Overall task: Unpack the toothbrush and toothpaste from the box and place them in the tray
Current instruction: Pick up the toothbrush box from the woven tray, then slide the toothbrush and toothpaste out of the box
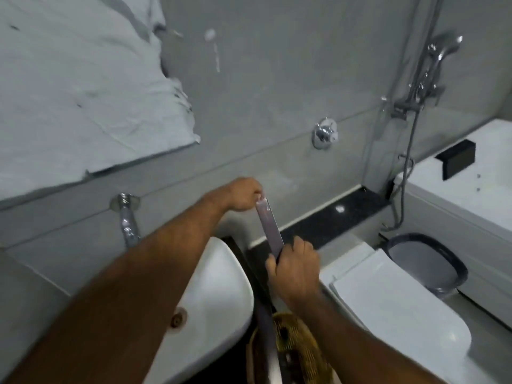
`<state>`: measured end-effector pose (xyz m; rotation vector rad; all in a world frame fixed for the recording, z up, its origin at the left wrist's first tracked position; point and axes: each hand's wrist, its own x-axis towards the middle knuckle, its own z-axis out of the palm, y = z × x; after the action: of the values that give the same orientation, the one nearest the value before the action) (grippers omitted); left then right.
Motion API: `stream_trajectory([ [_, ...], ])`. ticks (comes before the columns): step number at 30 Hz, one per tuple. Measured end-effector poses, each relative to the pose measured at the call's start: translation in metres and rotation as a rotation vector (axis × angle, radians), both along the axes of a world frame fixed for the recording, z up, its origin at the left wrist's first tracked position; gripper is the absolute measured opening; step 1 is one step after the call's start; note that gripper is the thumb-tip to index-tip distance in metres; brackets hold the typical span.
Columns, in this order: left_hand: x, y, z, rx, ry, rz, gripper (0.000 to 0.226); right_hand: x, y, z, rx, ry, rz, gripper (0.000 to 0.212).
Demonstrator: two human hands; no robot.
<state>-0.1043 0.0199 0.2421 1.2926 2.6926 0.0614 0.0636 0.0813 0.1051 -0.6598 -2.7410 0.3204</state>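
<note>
- The sink point(221, 286) is being kept below, likely to catch drops.
- The box point(270, 230) is being gripped at its near end by the right hand point(295, 268) for steadiness.
- Its far flap is being pinched by the left hand point(243, 194), apparently for opening.

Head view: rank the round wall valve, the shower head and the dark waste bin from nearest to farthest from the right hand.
Judged by spacing in the picture from the right hand:
1. Dark waste bin, to the right, beside the toilet.
2. Round wall valve, above, on the wall.
3. Shower head, far up at the upper right.
</note>
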Motion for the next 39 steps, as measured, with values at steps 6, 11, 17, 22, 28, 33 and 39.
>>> stream_trajectory([
  [6, -0.016, -0.048, 0.180, 0.046, 0.279, 0.080, 0.026, -0.073, -0.025, 0.129, -0.014, 0.288, 0.113, 0.038],
  [11, 0.000, -0.084, 0.259, 0.144, 0.412, 0.181, 0.033, -0.101, -0.046, 0.192, -0.090, 0.467, 0.221, 0.036],
  [17, 0.016, -0.117, 0.269, 0.622, 0.267, 0.286, 0.028, -0.111, -0.054, 0.222, -0.154, 0.531, 0.342, 0.032],
  [22, 0.002, -0.148, 0.201, 1.138, -0.160, 0.709, 0.032, -0.114, -0.030, 0.257, 0.177, 0.282, 0.424, 0.049],
  [28, 0.014, -0.162, 0.073, 1.745, -1.131, 0.744, 0.024, -0.118, -0.037, 0.328, 0.659, -0.135, 0.610, 0.049],
  [33, 0.032, -0.161, 0.011, 2.022, -1.416, 0.666, 0.031, -0.118, -0.080, 0.342, 1.032, -0.098, 0.810, 0.040],
  [39, 0.040, -0.179, -0.017, 1.906, -1.474, 0.642, 0.034, -0.126, -0.097, 0.333, 1.171, -0.043, 0.893, 0.042],
])
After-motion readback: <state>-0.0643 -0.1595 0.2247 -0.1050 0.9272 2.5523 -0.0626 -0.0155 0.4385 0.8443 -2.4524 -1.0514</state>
